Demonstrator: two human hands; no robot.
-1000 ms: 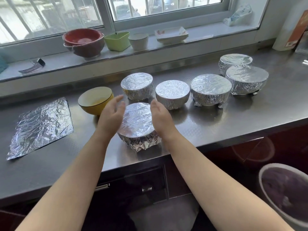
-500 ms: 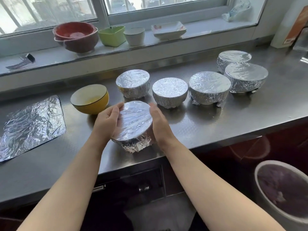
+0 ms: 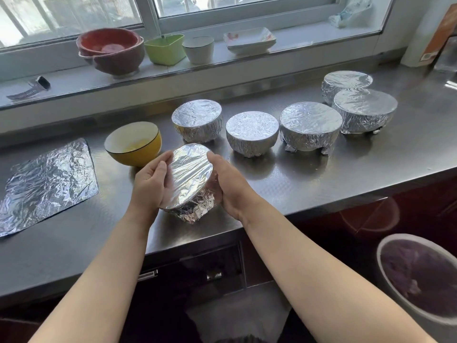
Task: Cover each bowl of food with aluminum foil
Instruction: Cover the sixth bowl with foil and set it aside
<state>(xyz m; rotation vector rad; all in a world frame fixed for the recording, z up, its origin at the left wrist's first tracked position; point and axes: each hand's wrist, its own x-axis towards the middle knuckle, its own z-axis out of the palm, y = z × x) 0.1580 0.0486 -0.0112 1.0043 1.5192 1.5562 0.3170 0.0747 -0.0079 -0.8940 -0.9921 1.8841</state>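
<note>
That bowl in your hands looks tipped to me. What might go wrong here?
1. The wrapped bowl is tilted between the left hand and right hand; food may leak under the foil.
2. Its crumpled foil underneath looks loose and might tear or slip off.
3. The yellow bowl sits uncovered just behind the left hand and might get bumped.

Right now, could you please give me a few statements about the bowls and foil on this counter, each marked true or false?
1. Both hands, left and right, hold the foil-wrapped bowl tilted. True.
2. The yellow bowl is covered with foil. False: it is open, uncovered.
3. A loose foil sheet lies flat on the counter, left of the yellow bowl. True.
4. The red bowl stands on the counter among the wrapped ones. False: it stands on the windowsill.
</note>
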